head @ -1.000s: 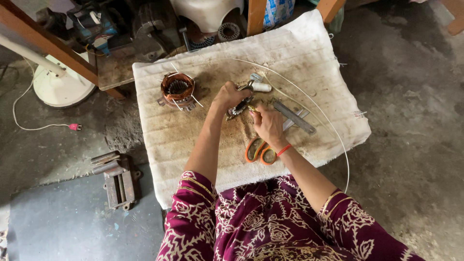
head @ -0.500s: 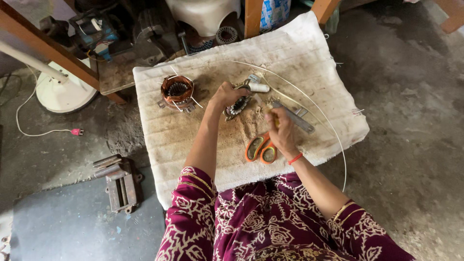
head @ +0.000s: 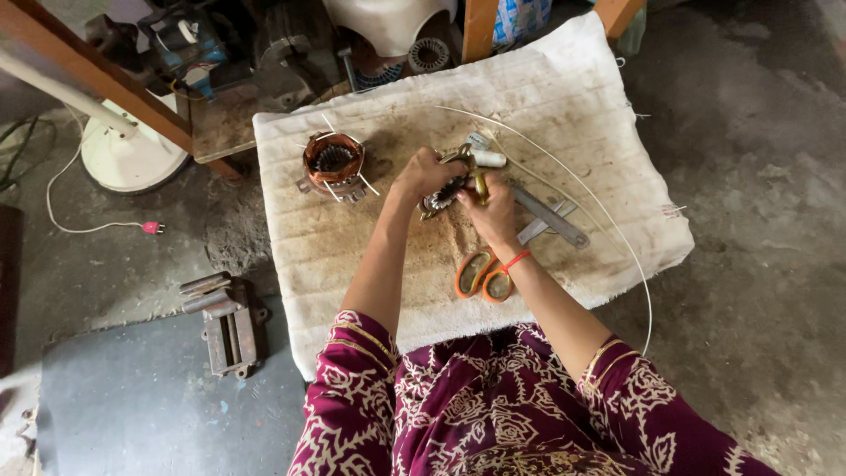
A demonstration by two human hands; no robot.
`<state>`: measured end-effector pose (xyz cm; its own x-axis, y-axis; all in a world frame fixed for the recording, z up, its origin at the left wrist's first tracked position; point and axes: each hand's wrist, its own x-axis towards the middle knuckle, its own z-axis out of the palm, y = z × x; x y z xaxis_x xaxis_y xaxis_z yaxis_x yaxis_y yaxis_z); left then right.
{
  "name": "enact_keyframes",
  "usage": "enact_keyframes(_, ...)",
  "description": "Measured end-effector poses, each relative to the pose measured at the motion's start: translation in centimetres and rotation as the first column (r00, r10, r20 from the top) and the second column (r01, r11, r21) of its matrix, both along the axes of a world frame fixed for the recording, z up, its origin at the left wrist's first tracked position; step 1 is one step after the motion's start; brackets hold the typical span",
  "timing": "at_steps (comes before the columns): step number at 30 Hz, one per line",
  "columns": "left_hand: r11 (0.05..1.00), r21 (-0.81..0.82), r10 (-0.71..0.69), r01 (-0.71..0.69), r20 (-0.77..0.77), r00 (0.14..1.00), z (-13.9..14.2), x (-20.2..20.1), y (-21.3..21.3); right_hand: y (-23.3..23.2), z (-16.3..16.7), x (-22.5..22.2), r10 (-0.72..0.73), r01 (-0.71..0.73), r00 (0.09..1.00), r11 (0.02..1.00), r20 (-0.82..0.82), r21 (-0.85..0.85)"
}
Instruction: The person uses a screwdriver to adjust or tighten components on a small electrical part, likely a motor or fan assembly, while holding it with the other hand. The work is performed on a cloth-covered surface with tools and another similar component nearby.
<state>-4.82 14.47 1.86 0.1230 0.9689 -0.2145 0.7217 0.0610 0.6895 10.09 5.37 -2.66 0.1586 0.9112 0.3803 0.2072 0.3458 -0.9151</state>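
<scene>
closest to the camera, two arms in maroon sleeves with a cream leaf print reach forward over a dirty white quilted cloth (head: 564, 97) spread on the grey concrete floor. just past the wrists, a pair of orange-handled scissors (head: 483, 275) lies on the cloth, touching or nearly touching the right forearm, which wears a thin red band. next comes the right hand (head: 492, 210), fingers curled shut around a slim brass-coloured tool (head: 478, 179) that stands nearly upright. the left hand (head: 426, 174) is closed over a small dark toothed metal motor part (head: 441, 196), gripping it from above and from the left (only its lower edge shows between the two hands). this part sits at the middle of the cloth, with both hands touching it or just beside it. to the right lies a flat grey metal bar (head: 551, 216), and a thin white wire (head: 617, 225) curves across the cloth's right side. farther left, a round copper-wound stator (head: 333, 164) rests on the cloth, well apart from the hands. off the cloth, a grey metal vice (head: 225, 322) sits on the floor at the left, and beyond it a white round fan base (head: 132, 154) with a white cord.
</scene>
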Motion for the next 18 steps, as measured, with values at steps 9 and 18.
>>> enact_keyframes(9, 0.997, -0.064, -0.03, 0.035, 0.079, 0.996, -0.57, -0.03, 0.26, -0.19, -0.3, 0.03, -0.005, 0.005, 0.997, 1.0, 0.076, 0.0)
enact_keyframes(18, 1.0, -0.023, -0.017, 0.017, 0.021, 1.0, -0.08, 0.1, 0.08, -0.29, -0.3, -0.08, -0.026, 0.028, 0.995, 0.999, 0.096, -0.017)
